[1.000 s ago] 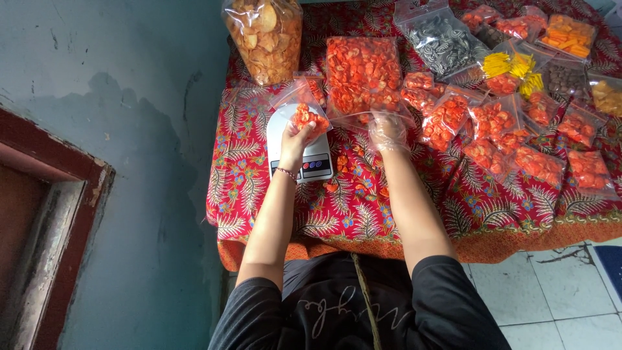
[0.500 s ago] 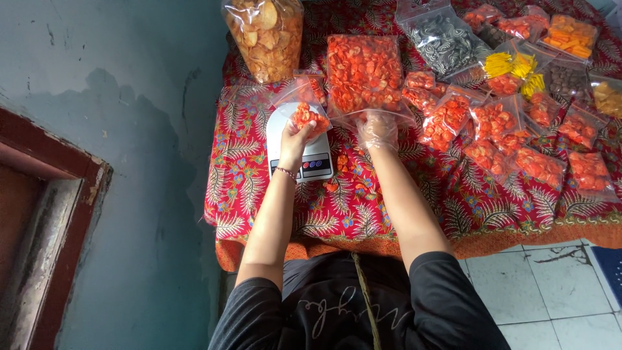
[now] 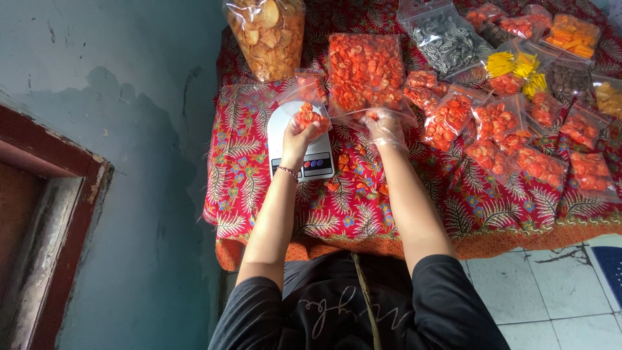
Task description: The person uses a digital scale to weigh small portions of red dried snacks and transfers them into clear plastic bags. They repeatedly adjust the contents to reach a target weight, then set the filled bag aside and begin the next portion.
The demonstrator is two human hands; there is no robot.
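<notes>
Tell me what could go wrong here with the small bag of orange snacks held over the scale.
The left hand holds the small bag open above the white scale; if it tips, pieces could spill, as a few loose ones already lie on the red cloth. The gloved right hand sits at the mouth of the large bag, which could drop more. The packed bags crowd close and might get knocked.

One white kitchen scale (image 3: 300, 144); one large bag of orange crackers (image 3: 365, 71); one tall bag of pale chips (image 3: 267, 34) far left; roughly ten small orange packets (image 3: 541, 165) right; two hands.
</notes>
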